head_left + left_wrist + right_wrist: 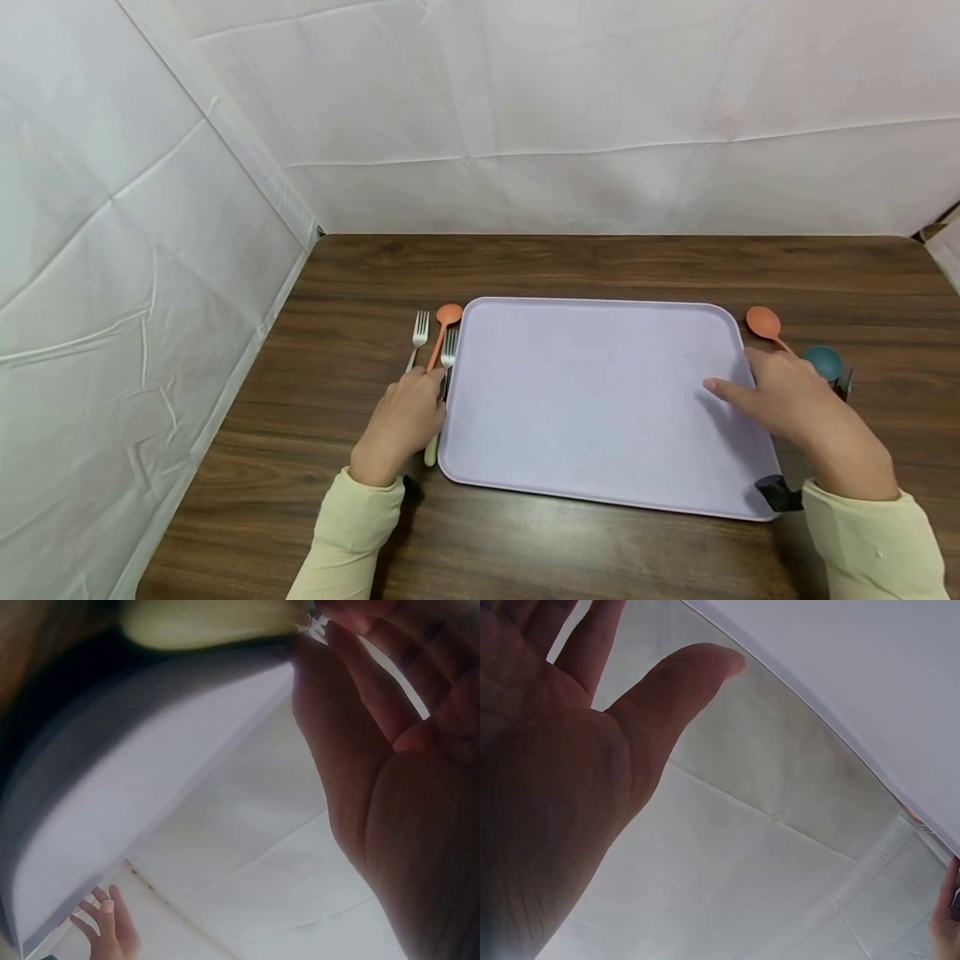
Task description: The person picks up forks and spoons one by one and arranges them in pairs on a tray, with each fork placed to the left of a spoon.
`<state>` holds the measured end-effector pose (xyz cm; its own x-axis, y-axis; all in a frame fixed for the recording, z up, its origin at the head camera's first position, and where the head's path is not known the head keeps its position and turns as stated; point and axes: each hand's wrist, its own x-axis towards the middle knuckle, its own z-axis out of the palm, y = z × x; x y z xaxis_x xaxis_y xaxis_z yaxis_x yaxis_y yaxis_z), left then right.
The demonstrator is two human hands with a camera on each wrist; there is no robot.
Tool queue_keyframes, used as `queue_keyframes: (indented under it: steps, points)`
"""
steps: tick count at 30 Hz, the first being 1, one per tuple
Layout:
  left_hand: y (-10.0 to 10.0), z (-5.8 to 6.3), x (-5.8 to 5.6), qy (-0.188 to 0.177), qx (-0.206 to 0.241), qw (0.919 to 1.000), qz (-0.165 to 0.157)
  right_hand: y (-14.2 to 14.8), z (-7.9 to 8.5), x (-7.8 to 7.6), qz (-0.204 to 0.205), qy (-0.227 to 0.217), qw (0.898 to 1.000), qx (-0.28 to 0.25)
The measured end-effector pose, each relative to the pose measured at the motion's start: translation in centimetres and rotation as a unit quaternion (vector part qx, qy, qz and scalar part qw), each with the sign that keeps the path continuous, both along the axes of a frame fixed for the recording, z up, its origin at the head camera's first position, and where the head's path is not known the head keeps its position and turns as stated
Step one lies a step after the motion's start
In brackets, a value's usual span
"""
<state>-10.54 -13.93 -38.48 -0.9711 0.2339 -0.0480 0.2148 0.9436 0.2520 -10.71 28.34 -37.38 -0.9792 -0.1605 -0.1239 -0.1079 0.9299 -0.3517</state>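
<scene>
A pale lilac tray [600, 400] lies on the wooden table between my hands. Just left of it, my left hand [401, 421] pinches a fork [449, 346] around its neck, its cream handle [214, 622] showing below the thumb. An orange spoon [447, 315] and a second fork [421, 327] lie beside it, their lower parts hidden by the hand. At the tray's right edge, my right hand [798, 396] has its thumb stretched out above the tray. Its other fingers reach beside the rim, partly hidden, near another orange spoon [763, 322].
Right of my right hand lie a teal spoon [823, 362] and a dark-looking metal utensil [845, 383], both partly covered. White cloth walls [465, 125] stand behind and to the left of the table [585, 258].
</scene>
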Motion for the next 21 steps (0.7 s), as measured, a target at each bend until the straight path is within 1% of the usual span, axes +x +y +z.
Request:
queue_keyframes:
  steps: [5, 9, 12, 17, 21]
  points:
    - [0.0, 0.0, 0.0, -0.008, -0.001, 0.9999, 0.007, 0.2, 0.0, 0.1, -0.006, -0.022, 1.0, 0.002]
    - [0.0, -0.1, 0.0, -0.011, 0.003, 0.9999, 0.01, 0.4, -0.1, 0.0, -0.002, -0.041, 0.999, 0.001]
    - [0.1, -0.1, -0.1, -0.011, 0.003, 0.9999, 0.01, 0.6, -0.4, -0.1, 0.002, -0.044, 0.999, 0.006]
    - [0.1, -0.3, -0.4, -0.01, -0.002, 0.9999, 0.012, 1.0, -0.8, -0.3, -0.003, -0.047, 0.998, 0.031]
    - [0.0, -0.3, -0.4, -0.007, 0.001, 0.9999, 0.011, 1.1, -0.9, -0.3, -0.01, -0.057, 0.998, 0.034]
